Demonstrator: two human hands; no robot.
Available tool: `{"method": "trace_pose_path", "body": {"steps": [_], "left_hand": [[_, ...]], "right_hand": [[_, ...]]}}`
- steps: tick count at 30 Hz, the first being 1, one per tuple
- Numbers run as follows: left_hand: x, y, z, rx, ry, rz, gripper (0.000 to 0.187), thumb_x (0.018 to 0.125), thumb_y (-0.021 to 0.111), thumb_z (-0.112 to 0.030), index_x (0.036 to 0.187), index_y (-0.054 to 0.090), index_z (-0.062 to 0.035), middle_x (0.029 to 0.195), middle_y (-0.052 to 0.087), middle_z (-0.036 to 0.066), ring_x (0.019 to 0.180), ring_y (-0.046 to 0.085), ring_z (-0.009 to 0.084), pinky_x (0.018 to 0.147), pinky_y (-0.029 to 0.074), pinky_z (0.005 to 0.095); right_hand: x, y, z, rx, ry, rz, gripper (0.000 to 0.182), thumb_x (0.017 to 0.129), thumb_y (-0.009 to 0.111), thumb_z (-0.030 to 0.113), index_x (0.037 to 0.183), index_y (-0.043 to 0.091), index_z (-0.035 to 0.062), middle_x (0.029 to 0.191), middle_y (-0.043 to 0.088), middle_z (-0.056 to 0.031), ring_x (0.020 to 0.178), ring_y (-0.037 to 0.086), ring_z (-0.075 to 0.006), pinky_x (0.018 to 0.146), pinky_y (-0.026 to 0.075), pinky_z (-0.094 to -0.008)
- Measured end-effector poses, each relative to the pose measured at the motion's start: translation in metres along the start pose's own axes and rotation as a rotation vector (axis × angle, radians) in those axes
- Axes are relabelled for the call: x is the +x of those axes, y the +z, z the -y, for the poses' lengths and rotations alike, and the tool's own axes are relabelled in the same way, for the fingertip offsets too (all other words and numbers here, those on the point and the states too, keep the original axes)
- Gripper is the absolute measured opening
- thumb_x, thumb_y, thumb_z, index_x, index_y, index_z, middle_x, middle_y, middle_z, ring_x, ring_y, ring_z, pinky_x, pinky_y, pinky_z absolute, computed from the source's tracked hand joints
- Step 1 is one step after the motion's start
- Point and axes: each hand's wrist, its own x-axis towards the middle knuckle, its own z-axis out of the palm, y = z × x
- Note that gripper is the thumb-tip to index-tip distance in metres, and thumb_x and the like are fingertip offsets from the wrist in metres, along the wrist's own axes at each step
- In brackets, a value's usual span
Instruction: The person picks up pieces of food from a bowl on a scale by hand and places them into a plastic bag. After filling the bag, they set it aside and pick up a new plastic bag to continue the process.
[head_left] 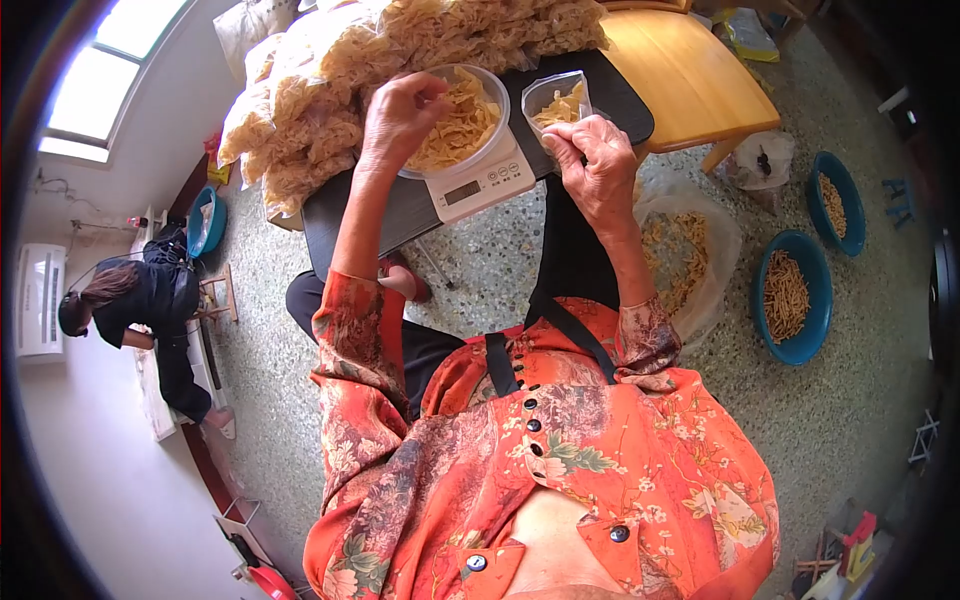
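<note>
A round clear plastic tub [497,88] of thin yellowish dried strips [462,125] sits on a white digital kitchen scale [485,190]. Over the tub's left side is my left hand [400,118], its fingers curled together; what they hold, if anything, I cannot make out. My right hand [597,165] pinches the near edge of a small clear plastic bag [538,92], which stands with its mouth wide and has some of the same strips inside. Scale and bag are on a dark tabletop [335,215] in front of me.
Filled bags [310,100] are piled along the table's far left. A wooden chair [680,75] adjoins its right. On the speckled floor are a large plastic bag [715,235] of strips and blue basins [818,345] of stick-like pieces. At left, another person [155,290] bends forward.
</note>
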Motion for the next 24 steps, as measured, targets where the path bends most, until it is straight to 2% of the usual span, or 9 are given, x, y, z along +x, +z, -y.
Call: {"method": "trace_pose_path", "body": {"steps": [1, 6, 13, 16, 18, 19, 20, 22, 24], "left_hand": [[0.0, 0.003, -0.003, -0.001, 0.0, -0.004, 0.023, 0.082, 0.08, -0.01, 0.104, 0.076, -0.0037, 0.093, 0.074, 0.006, 0.079, 0.067, 0.0145, 0.076, 0.056, 0.0304], [0.001, 0.012, -0.016, 0.291, 0.045, -0.02, 0.024, 0.082, 0.079, -0.022, 0.101, 0.076, -0.0065, 0.098, 0.074, 0.011, 0.084, 0.072, 0.0271, 0.078, 0.056, 0.0395], [0.004, 0.013, -0.003, 0.262, 0.098, -0.089, 0.02, 0.083, 0.077, -0.014, 0.101, 0.075, -0.0054, 0.097, 0.073, 0.014, 0.084, 0.071, 0.0301, 0.077, 0.056, 0.0382], [0.002, 0.004, 0.002, 0.222, 0.132, -0.152, 0.015, 0.085, 0.076, -0.01, 0.099, 0.075, -0.004, 0.089, 0.074, 0.01, 0.078, 0.071, 0.0243, 0.073, 0.056, 0.0344], [0.0, -0.003, -0.002, -0.221, -0.12, -0.122, 0.011, 0.087, 0.077, -0.009, 0.097, 0.076, -0.0034, 0.081, 0.073, 0.004, 0.071, 0.068, 0.0141, 0.067, 0.055, 0.0286], [-0.002, -0.008, -0.007, -0.316, -0.221, -0.106, 0.011, 0.089, 0.078, -0.009, 0.097, 0.076, -0.0021, 0.077, 0.071, 0.001, 0.067, 0.063, 0.0063, 0.058, 0.051, 0.0224], [-0.004, -0.012, -0.009, -0.314, -0.222, -0.106, 0.011, 0.089, 0.078, -0.009, 0.097, 0.076, -0.0021, 0.077, 0.071, 0.001, 0.067, 0.063, 0.0063, 0.058, 0.051, 0.0224], [-0.006, -0.021, -0.005, -0.616, -0.421, -0.076, 0.014, 0.088, 0.079, -0.009, 0.099, 0.075, -0.0002, 0.077, 0.071, 0.003, 0.064, 0.062, 0.0063, 0.052, 0.047, 0.0208], [-0.009, -0.022, -0.001, -0.735, -0.435, -0.097, 0.017, 0.09, 0.079, -0.009, 0.102, 0.074, 0.0011, 0.077, 0.071, 0.005, 0.06, 0.06, 0.0063, 0.047, 0.043, 0.0189]], "right_hand": [[0.0, 0.0, 0.0, 0.017, 0.007, 0.001, 0.014, 0.08, 0.082, 0.017, 0.09, 0.078, 0.0077, 0.08, 0.067, -0.0061, 0.079, 0.066, -0.0282, 0.075, 0.051, -0.0413], [0.0, 0.0, 0.0, 0.023, 0.012, 0.008, 0.015, 0.08, 0.082, 0.017, 0.091, 0.078, 0.0073, 0.08, 0.067, -0.0066, 0.077, 0.066, -0.0284, 0.075, 0.051, -0.0418], [-0.001, -0.001, 0.001, 0.014, 0.011, 0.011, 0.015, 0.081, 0.081, 0.017, 0.091, 0.077, 0.0072, 0.08, 0.068, -0.0063, 0.079, 0.067, -0.028, 0.075, 0.051, -0.0417], [-0.001, 0.0, 0.0, 0.017, 0.016, 0.015, 0.014, 0.082, 0.081, 0.018, 0.091, 0.077, 0.0072, 0.08, 0.068, -0.0063, 0.079, 0.067, -0.028, 0.075, 0.051, -0.0415], [-0.002, 0.0, 0.0, 0.016, 0.02, 0.018, 0.014, 0.082, 0.081, 0.018, 0.09, 0.077, 0.0071, 0.08, 0.068, -0.0063, 0.079, 0.067, -0.0279, 0.075, 0.051, -0.0414], [-0.001, 0.0, 0.001, 0.011, 0.021, 0.021, 0.014, 0.082, 0.08, 0.018, 0.09, 0.077, 0.0072, 0.08, 0.068, -0.0064, 0.079, 0.067, -0.0279, 0.076, 0.051, -0.0412], [-0.002, 0.0, 0.001, 0.006, 0.022, 0.025, 0.014, 0.082, 0.08, 0.018, 0.09, 0.078, 0.0072, 0.08, 0.068, -0.0064, 0.079, 0.067, -0.0279, 0.076, 0.052, -0.0411], [-0.002, 0.001, 0.002, 0.007, 0.018, 0.028, 0.014, 0.082, 0.08, 0.018, 0.09, 0.078, 0.0072, 0.08, 0.068, -0.0065, 0.079, 0.067, -0.0279, 0.076, 0.052, -0.041], [-0.002, 0.001, 0.002, 0.007, 0.016, 0.032, 0.013, 0.082, 0.08, 0.018, 0.091, 0.078, 0.0072, 0.08, 0.068, -0.0065, 0.079, 0.067, -0.0279, 0.076, 0.052, -0.041]]}}
